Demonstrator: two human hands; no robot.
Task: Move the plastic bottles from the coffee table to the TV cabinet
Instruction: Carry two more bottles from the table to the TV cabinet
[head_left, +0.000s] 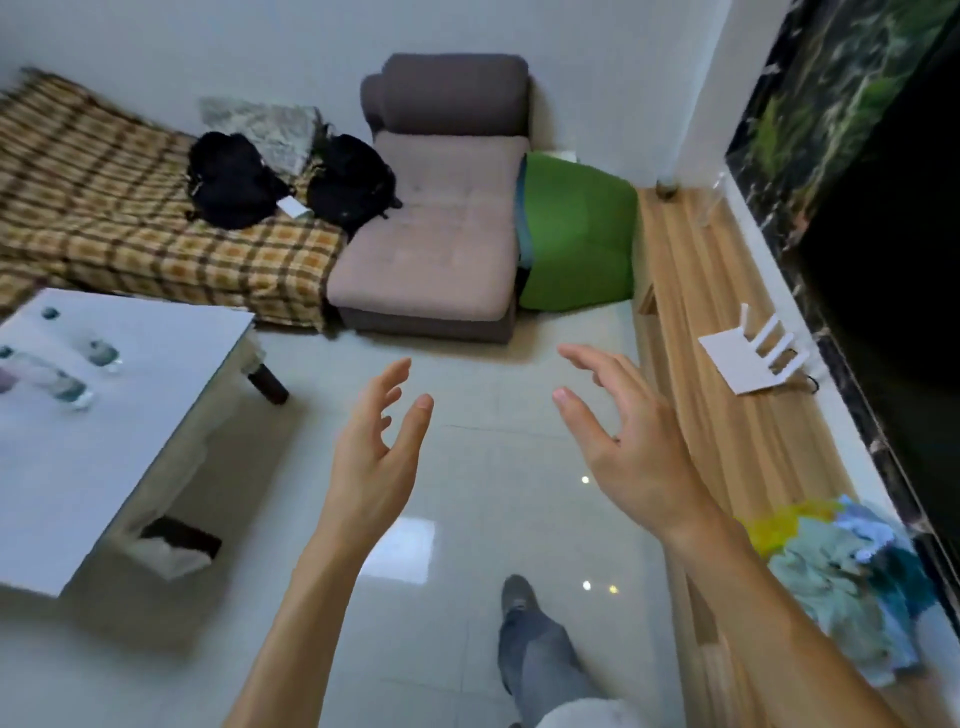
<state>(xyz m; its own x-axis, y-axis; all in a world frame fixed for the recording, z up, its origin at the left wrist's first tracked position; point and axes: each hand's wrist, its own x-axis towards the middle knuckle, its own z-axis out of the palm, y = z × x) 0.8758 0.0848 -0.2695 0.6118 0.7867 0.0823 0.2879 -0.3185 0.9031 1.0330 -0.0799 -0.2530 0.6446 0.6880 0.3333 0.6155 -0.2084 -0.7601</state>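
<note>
Both hands empty, fingers (400, 374) apart, right of the coffee table (130, 415). Bottles (67, 387) there look blurred and crowded; a rushed grab could topple them.

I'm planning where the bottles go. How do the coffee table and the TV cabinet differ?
The coffee table has a white top; the TV cabinet is light wood. The table is broad and holds the plastic bottles; the cabinet is long and narrow along the wall, with none visible. Both are low and flat-topped.
</note>
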